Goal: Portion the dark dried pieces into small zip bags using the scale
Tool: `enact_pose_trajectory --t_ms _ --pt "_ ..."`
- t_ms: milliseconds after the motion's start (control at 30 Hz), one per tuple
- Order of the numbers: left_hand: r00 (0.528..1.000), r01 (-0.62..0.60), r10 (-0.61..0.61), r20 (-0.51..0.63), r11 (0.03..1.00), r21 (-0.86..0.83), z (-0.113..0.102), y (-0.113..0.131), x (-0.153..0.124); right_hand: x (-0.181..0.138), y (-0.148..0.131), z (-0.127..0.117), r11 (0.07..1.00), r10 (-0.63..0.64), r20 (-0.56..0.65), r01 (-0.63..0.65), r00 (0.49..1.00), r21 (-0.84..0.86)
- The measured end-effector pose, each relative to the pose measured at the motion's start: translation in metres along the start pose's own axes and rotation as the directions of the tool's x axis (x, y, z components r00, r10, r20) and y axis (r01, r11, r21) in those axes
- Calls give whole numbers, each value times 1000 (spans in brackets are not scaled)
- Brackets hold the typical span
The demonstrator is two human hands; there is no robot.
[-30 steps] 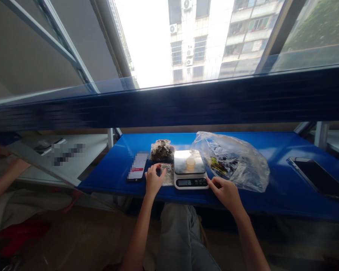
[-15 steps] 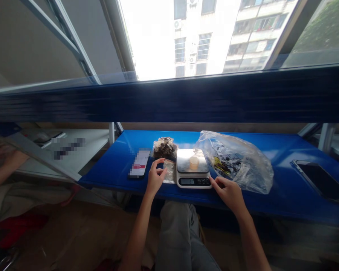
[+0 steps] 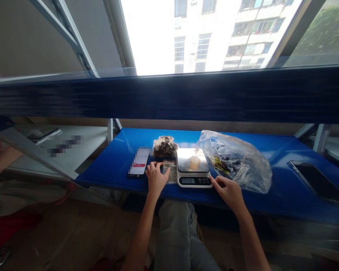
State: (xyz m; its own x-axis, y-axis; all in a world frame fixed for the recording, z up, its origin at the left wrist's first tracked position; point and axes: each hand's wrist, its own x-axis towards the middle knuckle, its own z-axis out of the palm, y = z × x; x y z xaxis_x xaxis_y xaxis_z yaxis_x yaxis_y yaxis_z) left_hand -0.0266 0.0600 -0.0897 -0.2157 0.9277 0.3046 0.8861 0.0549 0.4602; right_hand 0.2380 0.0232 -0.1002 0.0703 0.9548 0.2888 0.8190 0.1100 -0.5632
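A white digital scale (image 3: 194, 182) stands at the front edge of the blue table, its display lit. On its shiny plate sits a small, pale yellow, round piece (image 3: 194, 162). My right hand (image 3: 228, 192) has its fingers curled together at the scale's front right corner, touching it. My left hand (image 3: 156, 177) is left of the scale, fingers apart and holding nothing that I can see. Its thumb is by a small clear plastic bag (image 3: 171, 170), which lies flat against the scale's left side. Behind that is a crumpled clear bag with dark contents (image 3: 164, 146).
A phone (image 3: 140, 162) with a lit screen lies left of my left hand. A large clear plastic bag (image 3: 254, 171) holding dark and yellow packaging is right of the scale. Farther right lies a dark-screened device (image 3: 319, 182). Another person's arm (image 3: 5, 160) shows at far left.
My left hand has turned slightly, its fingers spreading and shifting left from the small clear bag. My right hand stays at the scale's corner. The view has shifted slightly.
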Motion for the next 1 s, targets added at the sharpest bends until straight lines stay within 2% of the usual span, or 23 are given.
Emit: enact_pose_trajectory --t_ms 100,233,667,1000 --pt "997 -37 40 62 998 -59 -1 -3 2 0 0 -1 1000 3 -6 -3 1000 -4" --pt "994 -62 71 88 993 -97 -2 -5 4 0 1 -1 1000 -2 -10 2 1000 -6" --pt "999 34 -35 -32 998 -47 0 -6 2 1 1 -2 1000 -25 -25 25 999 -18" --pt "999 23 -23 -38 1000 14 0 -3 1 1 -1 -4 999 -30 -32 30 999 -19"
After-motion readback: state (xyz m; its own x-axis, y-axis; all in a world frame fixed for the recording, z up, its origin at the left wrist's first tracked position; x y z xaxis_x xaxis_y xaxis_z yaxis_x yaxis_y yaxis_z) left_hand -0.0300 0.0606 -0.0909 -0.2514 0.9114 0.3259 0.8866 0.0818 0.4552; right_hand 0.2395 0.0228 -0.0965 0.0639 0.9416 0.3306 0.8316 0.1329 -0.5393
